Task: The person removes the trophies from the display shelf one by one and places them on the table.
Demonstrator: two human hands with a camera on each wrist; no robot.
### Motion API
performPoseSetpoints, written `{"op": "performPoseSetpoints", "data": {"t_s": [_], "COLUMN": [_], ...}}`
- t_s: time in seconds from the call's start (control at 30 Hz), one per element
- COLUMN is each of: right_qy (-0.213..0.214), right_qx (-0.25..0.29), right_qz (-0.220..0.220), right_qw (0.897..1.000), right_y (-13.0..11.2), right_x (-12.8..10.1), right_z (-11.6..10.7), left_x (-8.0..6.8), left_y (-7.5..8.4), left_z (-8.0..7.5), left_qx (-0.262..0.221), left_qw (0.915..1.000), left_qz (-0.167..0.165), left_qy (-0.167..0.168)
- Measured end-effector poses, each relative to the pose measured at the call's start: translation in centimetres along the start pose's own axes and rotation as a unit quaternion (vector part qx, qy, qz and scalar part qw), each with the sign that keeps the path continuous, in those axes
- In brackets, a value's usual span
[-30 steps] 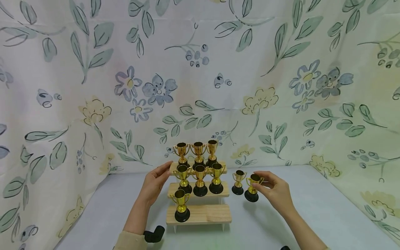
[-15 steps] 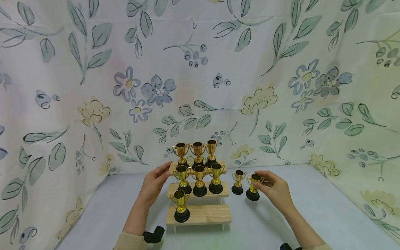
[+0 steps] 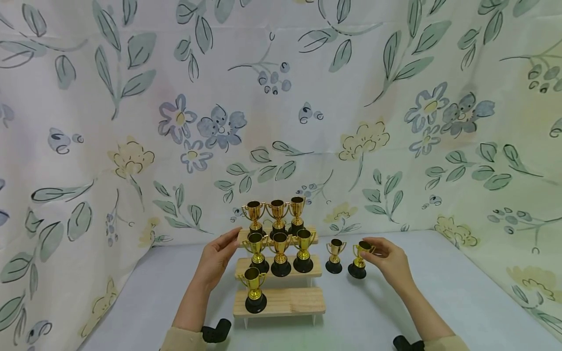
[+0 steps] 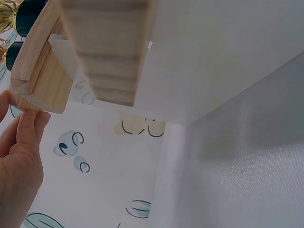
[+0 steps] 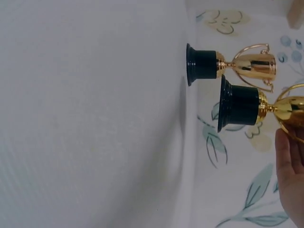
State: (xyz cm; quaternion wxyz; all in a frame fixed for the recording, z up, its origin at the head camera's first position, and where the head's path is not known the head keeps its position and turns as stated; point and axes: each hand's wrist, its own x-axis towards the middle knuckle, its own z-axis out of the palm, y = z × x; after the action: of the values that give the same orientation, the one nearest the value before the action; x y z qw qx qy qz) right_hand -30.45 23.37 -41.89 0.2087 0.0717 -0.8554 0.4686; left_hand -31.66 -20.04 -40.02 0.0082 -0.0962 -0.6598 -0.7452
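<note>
My left hand holds the left end of the top shelf of a three-step wooden display stand, fingertips and thumb at its edge. In my right hand is a gold trophy cup with a black base, pinched near its rim and right handle. Its base hangs a little above the table in the right wrist view, slightly tilted. Just left of it, a smaller gold trophy stands upright on the table. The held trophy's top is cut off in the right wrist view.
Three trophies stand on the top step and three more on the middle one. A single trophy occupies the left of the bottom step. A floral cloth hangs behind the white table.
My right hand has moved a little right and away with the trophy, widening its gap from the smaller trophy. My left hand has stayed on the stand.
</note>
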Motion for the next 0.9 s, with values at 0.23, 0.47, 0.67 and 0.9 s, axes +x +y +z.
{"op": "performPoseSetpoints", "data": {"t_s": [0.23,0.47,0.67,0.9], "right_qy": [-0.007,-0.016,-0.019,-0.022], "right_qx": [0.007,0.014,0.009,0.017], "right_qz": [0.018,0.031,0.036,0.044], "right_qw": [1.0,0.999,0.999,0.999], "right_y": [0.1,0.4,0.9,1.2], "right_x": [0.4,0.8,1.1,1.5], "right_z": [-0.2,0.1,0.4,0.7], "left_x": [0.1,0.1,0.0,0.0], "left_y": [-0.1,-0.1,0.0,0.0], "left_z": [-0.1,-0.1,0.0,0.0], "left_qx": [0.005,0.007,0.003,0.002], "left_qw": [1.0,1.0,1.0,1.0], "left_qz": [0.004,-0.002,-0.003,-0.004], "left_qy": [-0.001,0.003,0.002,0.0]}}
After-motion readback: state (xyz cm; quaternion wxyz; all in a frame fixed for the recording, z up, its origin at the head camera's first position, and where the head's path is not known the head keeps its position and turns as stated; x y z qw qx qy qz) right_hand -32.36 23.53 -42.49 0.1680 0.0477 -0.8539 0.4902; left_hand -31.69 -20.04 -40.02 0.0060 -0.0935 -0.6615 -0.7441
